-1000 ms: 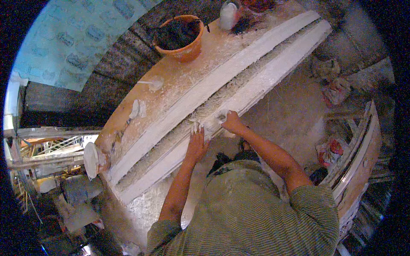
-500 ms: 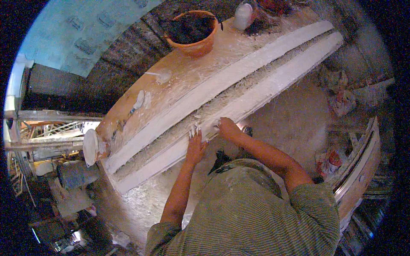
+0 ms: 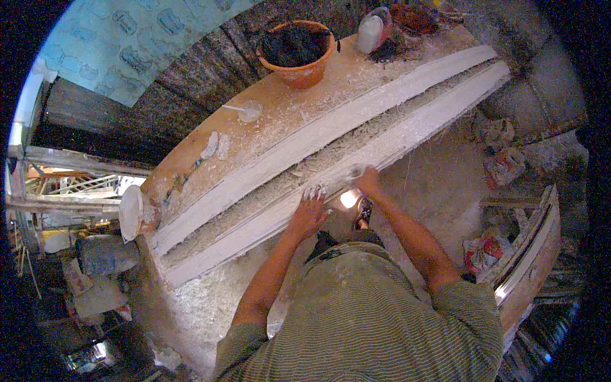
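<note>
Two long, slightly curved white plaster-like strips lie side by side on the bench: a far strip (image 3: 331, 123) and a near strip (image 3: 248, 237). Between them runs a groove (image 3: 273, 188) with rough, crumbly, fibrous grey material. My left hand (image 3: 309, 215) rests on the near strip, palm down, fingers apart and coated white at the tips. To its right, my right hand (image 3: 367, 181) touches the same strip near its front edge with curled fingers. A pale smear of motion at those fingertips hides what they hold, if anything.
On the wooden bench (image 3: 197, 137) stand an orange bucket (image 3: 299, 75) with dark contents, a whitish container (image 3: 370, 33), a small round dish (image 3: 250, 111) and a white lump (image 3: 210, 145). A round white-topped object (image 3: 132, 213) sits at the left end. Another long curved piece (image 3: 531, 267) leans at right.
Both hands have shifted right along the near strip. My left hand stays flat while the right moves farther from it. The view has tilted, showing a foot below the bench edge.
</note>
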Action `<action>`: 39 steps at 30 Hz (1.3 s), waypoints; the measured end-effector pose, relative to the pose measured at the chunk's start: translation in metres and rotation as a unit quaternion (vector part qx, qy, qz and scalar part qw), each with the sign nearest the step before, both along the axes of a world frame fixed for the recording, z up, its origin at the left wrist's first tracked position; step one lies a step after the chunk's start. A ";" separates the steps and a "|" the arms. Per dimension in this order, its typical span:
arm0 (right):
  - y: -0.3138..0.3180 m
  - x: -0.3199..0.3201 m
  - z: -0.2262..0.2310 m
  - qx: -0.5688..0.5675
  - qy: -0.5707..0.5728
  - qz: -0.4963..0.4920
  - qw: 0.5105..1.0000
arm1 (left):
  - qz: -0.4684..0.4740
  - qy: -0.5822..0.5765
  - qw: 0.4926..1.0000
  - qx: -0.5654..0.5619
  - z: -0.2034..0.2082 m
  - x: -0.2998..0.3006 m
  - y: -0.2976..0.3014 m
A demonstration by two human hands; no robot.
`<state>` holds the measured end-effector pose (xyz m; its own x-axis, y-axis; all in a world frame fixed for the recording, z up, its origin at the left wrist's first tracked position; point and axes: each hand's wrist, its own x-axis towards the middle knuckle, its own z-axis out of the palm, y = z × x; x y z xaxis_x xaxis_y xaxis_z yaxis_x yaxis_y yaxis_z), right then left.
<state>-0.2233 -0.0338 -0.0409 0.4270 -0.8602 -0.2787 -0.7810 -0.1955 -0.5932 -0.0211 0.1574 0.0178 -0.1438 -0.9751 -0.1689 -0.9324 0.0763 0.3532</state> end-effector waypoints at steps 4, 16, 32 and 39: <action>-0.051 -0.077 -0.030 0.126 -0.214 -0.219 0.944 | -0.034 -0.011 0.999 0.029 -0.011 0.010 0.008; -0.043 -0.089 0.015 -0.195 0.014 -0.149 0.969 | -0.045 -0.041 0.996 0.065 0.007 0.096 0.106; 0.153 0.105 0.043 -0.110 0.218 0.223 0.944 | -0.110 -0.036 0.989 0.091 -0.006 0.127 0.067; 0.090 0.032 0.024 -0.108 0.183 0.013 0.977 | -0.178 0.046 0.983 -0.008 -0.031 0.046 -0.041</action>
<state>-0.1909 0.0565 -0.0173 0.3553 -0.9058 -0.2307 -0.9261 -0.3076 -0.2184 0.0247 0.1163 -0.0136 -0.4902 -0.8627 -0.1248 -0.8099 0.3978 0.4310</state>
